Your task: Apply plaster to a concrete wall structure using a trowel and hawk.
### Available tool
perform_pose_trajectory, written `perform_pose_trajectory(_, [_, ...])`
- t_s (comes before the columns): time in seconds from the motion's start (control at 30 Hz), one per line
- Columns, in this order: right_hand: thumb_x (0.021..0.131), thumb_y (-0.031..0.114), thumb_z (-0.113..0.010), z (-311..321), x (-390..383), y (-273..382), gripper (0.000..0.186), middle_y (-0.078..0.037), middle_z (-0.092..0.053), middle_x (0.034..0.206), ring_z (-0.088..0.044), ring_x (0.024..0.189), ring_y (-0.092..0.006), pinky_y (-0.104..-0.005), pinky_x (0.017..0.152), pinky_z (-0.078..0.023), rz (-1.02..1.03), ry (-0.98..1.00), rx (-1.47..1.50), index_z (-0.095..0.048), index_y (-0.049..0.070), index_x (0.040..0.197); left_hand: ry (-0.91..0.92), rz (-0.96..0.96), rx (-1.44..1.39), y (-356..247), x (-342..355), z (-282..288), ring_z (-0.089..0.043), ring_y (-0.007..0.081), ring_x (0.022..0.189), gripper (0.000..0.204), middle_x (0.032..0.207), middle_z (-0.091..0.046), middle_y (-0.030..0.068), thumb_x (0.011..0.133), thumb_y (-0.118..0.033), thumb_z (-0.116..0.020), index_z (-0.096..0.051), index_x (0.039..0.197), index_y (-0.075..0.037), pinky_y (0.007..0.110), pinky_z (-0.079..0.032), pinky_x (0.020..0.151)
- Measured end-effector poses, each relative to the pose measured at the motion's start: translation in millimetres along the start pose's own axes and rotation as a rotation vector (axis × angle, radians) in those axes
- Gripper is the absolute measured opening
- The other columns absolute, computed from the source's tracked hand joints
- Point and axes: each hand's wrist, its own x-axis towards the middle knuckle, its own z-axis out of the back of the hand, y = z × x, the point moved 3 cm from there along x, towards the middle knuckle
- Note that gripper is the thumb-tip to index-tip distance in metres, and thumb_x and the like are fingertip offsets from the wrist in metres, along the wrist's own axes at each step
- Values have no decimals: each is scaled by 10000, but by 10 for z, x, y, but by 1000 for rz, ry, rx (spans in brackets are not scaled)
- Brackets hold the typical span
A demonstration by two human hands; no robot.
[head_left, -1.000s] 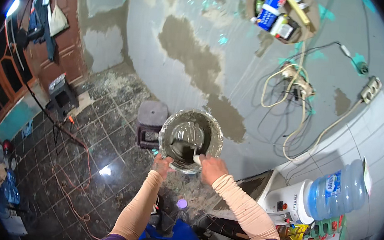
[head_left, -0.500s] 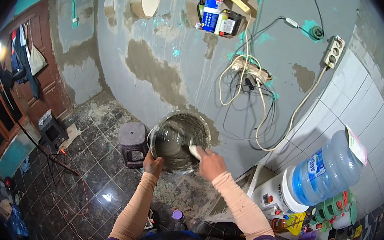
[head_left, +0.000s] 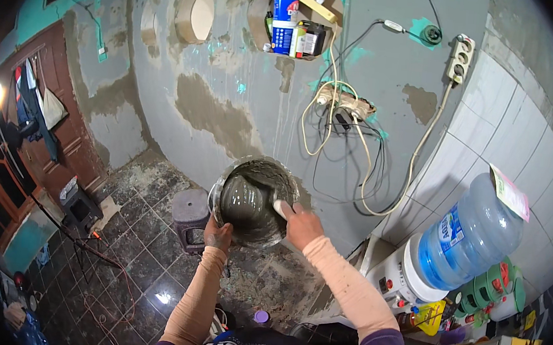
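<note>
A round bucket in front of me holds wet grey cement mix, which has a smooth, shiny surface. My left hand is closed on the bucket's near left rim. My right hand grips the pale handle of a tool at the bucket's right side. The tool's working end is down among the mix, so its kind cannot be made out. Grey residue coats the bucket's inner wall.
A dark plastic stool stands just left of the bucket. At the right is a water dispenser with a large blue bottle. Cables hang on the patched wall ahead. A lamp stand and a loose orange cord are at the left.
The tool in my right hand has shifted within the bucket, and the mix now forms a broader, smooth mound. My left hand stays on the rim. The whole view has shifted slightly.
</note>
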Motion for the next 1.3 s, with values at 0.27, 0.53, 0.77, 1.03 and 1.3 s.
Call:
perform_pose_trajectory(0.27, [780, 141, -540, -82, -64, 538, 175, -116, -603, 859, -631, 807, -253, -348, 622, -538, 150, 5, -377, -636, 31, 876, -12, 1, 144, -308, 112, 84, -573, 183, 974, 512, 1128, -615, 71, 755, 58, -485, -492, 1263, -10, 277, -449, 847])
perform_pose_trajectory(0.53, [782, 131, -544, -107, 289, 668, 246, -121, -582, 871, -627, 741, -284, -336, 629, -535, 258, -249, -457, -619, 22, 990, 72, -80, -298, -206, 215, 50, -578, 179, 970, 547, 1153, -606, 89, 758, 47, -517, -463, 1297, -24, 268, -471, 802])
perform_pose_trajectory(0.77, [786, 150, -555, -245, 190, 804, 209, -138, -603, 890, -629, 761, -273, -343, 612, -538, 174, 220, -433, -638, 11, 918, 216, 12, -805, 63, 276, -41, -486, 56, 727, 589, 1124, -561, 37, 804, -31, -653, -411, 1341, -40, 162, -409, 628])
perform_pose_trajectory(1.03, [778, 122, -541, 22, 288, 670, 173, -109, -607, 858, -635, 789, -269, -346, 618, -540, 161, -181, -427, -639, 30, 888, 227, -177, -534, -108, 212, -161, -479, 76, 791, 615, 1173, -535, 4, 832, 29, -539, -348, 1412, -46, 198, -417, 644])
perform_pose_trajectory(1.3, [774, 114, -551, 358, 107, 628, 196, -108, -604, 875, -643, 777, -236, -345, 589, -539, 96, 140, -311, -632, 19, 925, 372, 140, -1143, -188, 362, -214, -464, 112, 784, 644, 1195, -543, 49, 748, 153, -459, -383, 1371, 6, 237, -403, 633])
